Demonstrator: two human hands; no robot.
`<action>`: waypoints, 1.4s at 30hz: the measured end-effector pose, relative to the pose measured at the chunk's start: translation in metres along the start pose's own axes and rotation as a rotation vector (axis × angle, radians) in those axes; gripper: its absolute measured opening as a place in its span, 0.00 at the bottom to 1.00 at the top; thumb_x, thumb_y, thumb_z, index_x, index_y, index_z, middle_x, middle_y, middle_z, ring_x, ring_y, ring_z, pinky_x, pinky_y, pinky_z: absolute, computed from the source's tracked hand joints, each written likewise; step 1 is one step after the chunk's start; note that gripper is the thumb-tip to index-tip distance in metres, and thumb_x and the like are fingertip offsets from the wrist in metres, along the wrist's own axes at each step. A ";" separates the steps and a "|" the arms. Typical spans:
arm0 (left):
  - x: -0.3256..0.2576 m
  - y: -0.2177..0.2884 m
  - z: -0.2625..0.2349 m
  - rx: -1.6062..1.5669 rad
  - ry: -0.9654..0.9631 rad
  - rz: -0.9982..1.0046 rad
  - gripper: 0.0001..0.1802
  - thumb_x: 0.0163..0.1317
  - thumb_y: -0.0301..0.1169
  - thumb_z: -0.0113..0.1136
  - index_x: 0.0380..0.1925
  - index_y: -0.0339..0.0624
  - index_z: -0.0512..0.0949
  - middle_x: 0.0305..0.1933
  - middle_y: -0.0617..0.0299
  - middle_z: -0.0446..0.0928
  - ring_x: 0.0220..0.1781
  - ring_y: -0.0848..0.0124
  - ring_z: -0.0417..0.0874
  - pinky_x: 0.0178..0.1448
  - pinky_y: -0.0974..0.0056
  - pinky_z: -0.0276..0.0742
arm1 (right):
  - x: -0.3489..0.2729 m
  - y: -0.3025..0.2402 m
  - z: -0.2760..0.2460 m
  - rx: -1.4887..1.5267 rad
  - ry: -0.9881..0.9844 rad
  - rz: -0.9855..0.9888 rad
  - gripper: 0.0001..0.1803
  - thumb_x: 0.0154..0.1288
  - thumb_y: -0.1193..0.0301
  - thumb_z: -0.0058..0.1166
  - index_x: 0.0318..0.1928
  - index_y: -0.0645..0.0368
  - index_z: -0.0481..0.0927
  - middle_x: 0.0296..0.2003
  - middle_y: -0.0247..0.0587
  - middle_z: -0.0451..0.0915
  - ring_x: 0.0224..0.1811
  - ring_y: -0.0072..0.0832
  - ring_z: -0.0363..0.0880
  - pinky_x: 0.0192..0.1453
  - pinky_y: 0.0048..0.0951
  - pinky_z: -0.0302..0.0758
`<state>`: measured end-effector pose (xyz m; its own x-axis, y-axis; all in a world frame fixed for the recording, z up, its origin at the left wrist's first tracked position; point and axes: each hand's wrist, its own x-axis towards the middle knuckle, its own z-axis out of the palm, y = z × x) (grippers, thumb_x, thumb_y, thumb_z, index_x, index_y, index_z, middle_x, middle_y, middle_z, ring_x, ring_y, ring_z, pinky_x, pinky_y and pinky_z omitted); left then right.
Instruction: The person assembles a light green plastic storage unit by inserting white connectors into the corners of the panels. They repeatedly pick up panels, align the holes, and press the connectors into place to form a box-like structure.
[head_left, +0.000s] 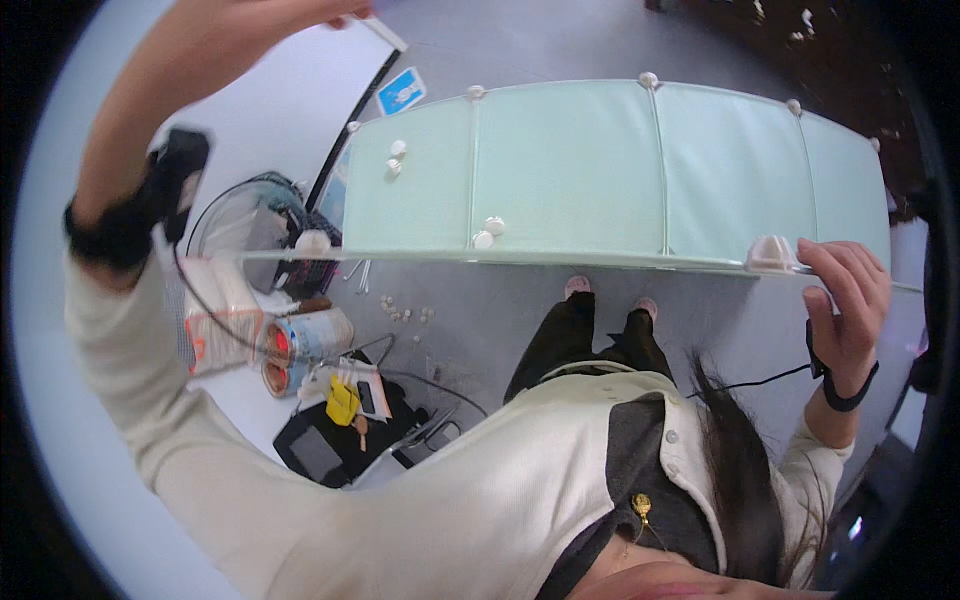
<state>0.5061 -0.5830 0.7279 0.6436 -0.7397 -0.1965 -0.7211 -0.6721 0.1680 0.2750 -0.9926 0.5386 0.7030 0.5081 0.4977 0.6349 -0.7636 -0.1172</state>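
Note:
Before me stands a storage rack (565,165) of pale mint-green panels, joined by white plastic connectors. My right hand (850,295) is at the right end of its near top edge, fingers and thumb closed about the edge at a larger white connector (772,254). Another white connector (313,242) sits on the left end of that edge. My left hand (265,20) is raised at the upper left, apart from the rack. Most of its fingers are cut off by the picture's edge. Loose white connectors (484,239) lie in pairs on the green surface.
White tables (290,90) stand on the left. Several small white pieces (395,311) lie on the grey floor. Cans (310,335), a packet of wipes or tissues (222,310), a black bag (320,445) and a yellow item (342,400) crowd the lower left. A cable (430,380) runs from my left wrist.

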 end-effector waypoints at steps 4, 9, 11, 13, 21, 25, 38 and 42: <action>0.142 -0.031 0.121 -0.142 -0.317 0.168 0.23 0.71 0.43 0.58 0.56 0.35 0.79 0.50 0.52 0.83 0.49 0.64 0.83 0.56 0.62 0.79 | 0.000 -0.014 -0.005 -0.041 0.026 0.175 0.17 0.74 0.64 0.51 0.45 0.68 0.81 0.34 0.49 0.84 0.32 0.39 0.83 0.37 0.37 0.76; 0.202 0.015 0.294 -0.274 -0.719 0.408 0.32 0.67 0.45 0.60 0.69 0.48 0.66 0.63 0.52 0.73 0.57 0.57 0.80 0.59 0.56 0.78 | 0.007 -0.030 -0.011 -0.106 0.008 0.345 0.12 0.69 0.73 0.51 0.45 0.72 0.80 0.34 0.53 0.83 0.33 0.41 0.83 0.41 0.42 0.76; 0.196 0.029 0.338 -0.247 -0.720 0.551 0.33 0.65 0.44 0.62 0.67 0.48 0.66 0.60 0.52 0.72 0.59 0.55 0.78 0.60 0.54 0.76 | 0.010 -0.031 -0.013 -0.078 -0.012 0.373 0.12 0.69 0.73 0.51 0.45 0.72 0.80 0.33 0.53 0.83 0.32 0.42 0.82 0.41 0.42 0.76; 0.195 0.034 0.367 -0.193 -0.762 0.604 0.31 0.63 0.44 0.64 0.63 0.48 0.68 0.58 0.53 0.72 0.58 0.55 0.77 0.59 0.53 0.76 | 0.011 -0.031 -0.016 -0.087 -0.054 0.397 0.13 0.70 0.73 0.50 0.46 0.73 0.79 0.33 0.54 0.83 0.33 0.42 0.82 0.42 0.42 0.76; 0.139 -0.065 0.374 0.073 -0.879 0.633 0.25 0.55 0.42 0.70 0.50 0.49 0.73 0.50 0.55 0.73 0.50 0.53 0.78 0.49 0.50 0.75 | 0.006 -0.035 -0.016 -0.103 -0.065 0.500 0.20 0.80 0.69 0.36 0.53 0.74 0.77 0.42 0.58 0.82 0.45 0.46 0.82 0.57 0.50 0.73; 0.104 -0.091 0.395 -0.120 -0.858 0.449 0.19 0.56 0.36 0.69 0.46 0.46 0.74 0.50 0.52 0.72 0.48 0.50 0.78 0.48 0.50 0.76 | 0.008 -0.026 -0.025 -0.106 -0.172 0.426 0.20 0.79 0.68 0.36 0.53 0.72 0.77 0.40 0.58 0.83 0.42 0.44 0.83 0.55 0.49 0.74; 0.122 -0.077 0.221 -0.064 -0.660 0.201 0.14 0.55 0.33 0.63 0.39 0.35 0.83 0.36 0.51 0.83 0.39 0.61 0.84 0.46 0.60 0.78 | 0.006 -0.038 0.021 -0.205 0.029 0.160 0.16 0.67 0.74 0.55 0.53 0.67 0.79 0.43 0.54 0.84 0.44 0.42 0.84 0.55 0.45 0.77; 0.067 -0.054 0.105 0.213 -0.209 0.041 0.15 0.62 0.31 0.65 0.46 0.34 0.81 0.40 0.55 0.83 0.41 0.67 0.84 0.48 0.64 0.79 | 0.006 -0.047 0.044 -0.119 0.211 0.063 0.22 0.59 0.74 0.61 0.55 0.61 0.79 0.55 0.57 0.79 0.59 0.48 0.79 0.64 0.51 0.74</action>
<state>0.5615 -0.5927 0.6046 0.5620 -0.7281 -0.3925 -0.7972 -0.6033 -0.0223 0.2636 -0.9365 0.5093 0.6498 0.3728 0.6625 0.5407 -0.8392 -0.0582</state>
